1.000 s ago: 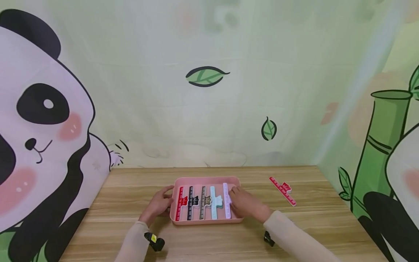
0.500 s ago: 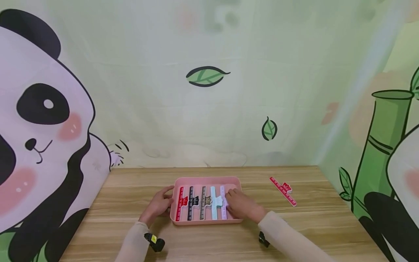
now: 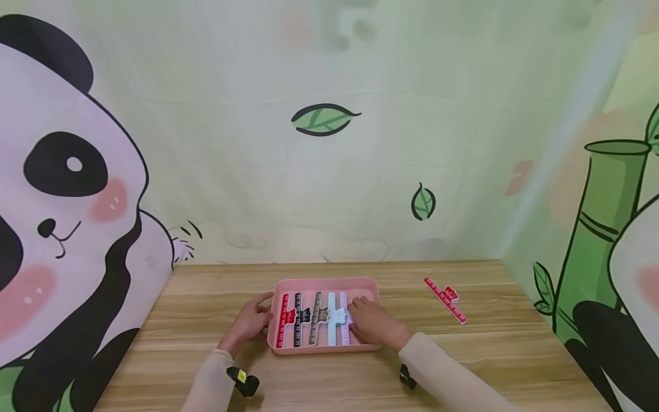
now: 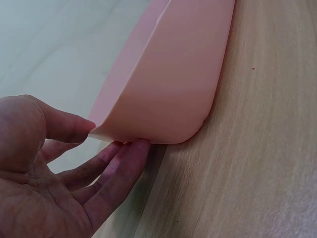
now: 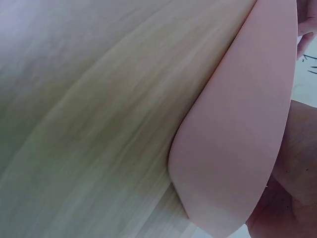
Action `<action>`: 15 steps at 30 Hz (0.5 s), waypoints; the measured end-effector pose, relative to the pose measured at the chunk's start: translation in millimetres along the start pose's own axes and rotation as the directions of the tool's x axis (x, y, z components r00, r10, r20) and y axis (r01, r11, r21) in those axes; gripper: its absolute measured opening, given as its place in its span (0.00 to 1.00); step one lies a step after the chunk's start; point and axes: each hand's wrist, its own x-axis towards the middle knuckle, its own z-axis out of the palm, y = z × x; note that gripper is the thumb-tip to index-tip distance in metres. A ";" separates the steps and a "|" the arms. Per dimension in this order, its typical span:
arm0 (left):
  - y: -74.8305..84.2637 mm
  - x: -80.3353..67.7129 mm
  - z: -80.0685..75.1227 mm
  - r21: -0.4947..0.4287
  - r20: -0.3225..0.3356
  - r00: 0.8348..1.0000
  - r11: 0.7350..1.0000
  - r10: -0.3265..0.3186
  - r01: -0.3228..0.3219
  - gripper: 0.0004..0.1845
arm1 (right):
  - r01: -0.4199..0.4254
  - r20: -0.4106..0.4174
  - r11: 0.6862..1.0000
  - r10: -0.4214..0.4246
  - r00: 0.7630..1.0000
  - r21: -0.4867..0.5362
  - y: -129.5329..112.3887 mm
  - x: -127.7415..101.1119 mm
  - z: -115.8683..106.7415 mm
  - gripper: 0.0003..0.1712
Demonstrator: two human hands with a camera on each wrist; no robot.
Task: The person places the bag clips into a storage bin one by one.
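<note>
A pink tray (image 3: 329, 349) holds a row of long ruler-like clips. From left they are a red clip (image 3: 282, 320), a black clip (image 3: 297, 320), a grey-brown clip (image 3: 315, 317), a light blue clip (image 3: 332, 319) and a lavender clip (image 3: 345, 337). My left hand (image 3: 251, 319) pinches the tray's left rim, thumb on top and fingers against the outer wall in the left wrist view. My right hand (image 3: 372, 321) reaches inside the tray, fingers curled at the lavender clip's handle, which they hide. The right wrist view shows mostly the tray wall (image 5: 233, 124).
A second red clip (image 3: 445, 300) lies slanted on the wooden table (image 3: 484, 355), right of the tray. Behind the table hangs a printed backdrop (image 3: 329, 189) with pandas, leaves and bamboo. A small black camera (image 3: 243, 381) sits on the left wrist.
My right hand has slid left with the lavender clip, which now lies close against the light blue one. The middle clips have shifted slightly left too. My left hand stays at the rim.
</note>
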 end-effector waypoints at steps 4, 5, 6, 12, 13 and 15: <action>1.3 -1.0 0.4 -0.002 -0.002 1.000 1.000 -0.006 0.006 0.31 | -0.003 -0.002 1.000 0.003 1.000 0.022 -3.2 0.1 -1.3 0.28; 1.3 -1.3 0.5 -0.002 -0.002 1.000 1.000 -0.004 0.004 0.31 | -0.005 -0.001 1.000 0.005 1.000 0.029 -3.8 -0.1 -1.7 0.28; 1.2 -1.6 0.8 -0.002 -0.002 1.000 1.000 -0.003 0.003 0.31 | -0.008 -0.001 0.999 0.008 1.000 0.032 -4.3 -0.5 -2.2 0.29; 0.7 -1.7 1.6 0.002 -0.004 1.000 1.000 0.005 -0.005 0.31 | -0.030 -0.015 0.996 0.032 0.999 0.089 -1.2 -3.5 -6.0 0.32; 1.0 -1.5 1.4 0.002 -0.008 1.000 1.000 0.004 -0.004 0.31 | -0.035 -0.018 0.995 0.037 0.999 0.094 0.0 -4.2 -7.4 0.32; 1.4 -0.8 0.9 0.004 -0.013 1.000 1.000 0.004 -0.004 0.31 | -0.042 -0.018 0.995 0.044 0.999 0.090 2.2 -6.1 -11.3 0.34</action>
